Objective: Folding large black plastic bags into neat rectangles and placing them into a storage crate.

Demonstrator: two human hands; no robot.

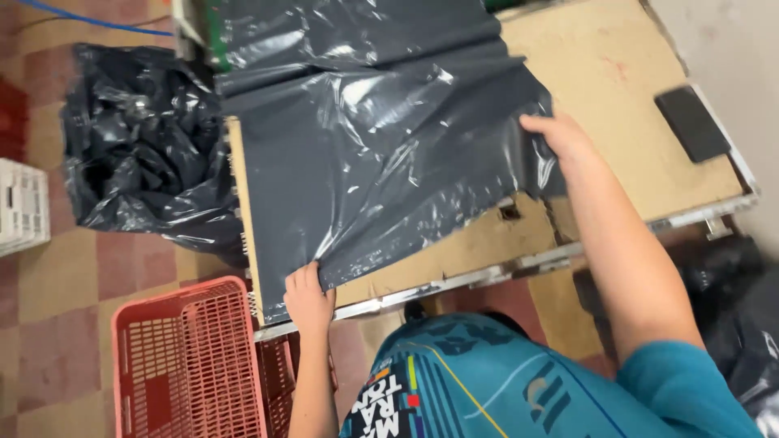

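— Grey plastic mailer bag (381, 154): where do you have it?

— I see it spread flat across the worktable (625, 89), glossy and creased, its far end running off the back edge. My left hand (308, 298) has its fingers closed on the near corner, at the table's front edge. My right hand (560, 138) has its fingers folded over the right edge, pinching the film there.

— What's nearest you?

— My teal printed shirt (487, 381) at the bottom of the view, then a red plastic basket (187, 357) with a lattice wall, standing on the floor just left of my left hand.

— And the surface?

— A worn tan board, scuffed, with a metal rim along the front. A flat black rectangular object (692, 123) lies on it near the right edge, well apart from the bag.

— Further out?

— A crumpled black plastic sack (138, 146) sits on the checkered tile floor (57, 284) left of the table, and a white crate (20, 207) shows at the left border.
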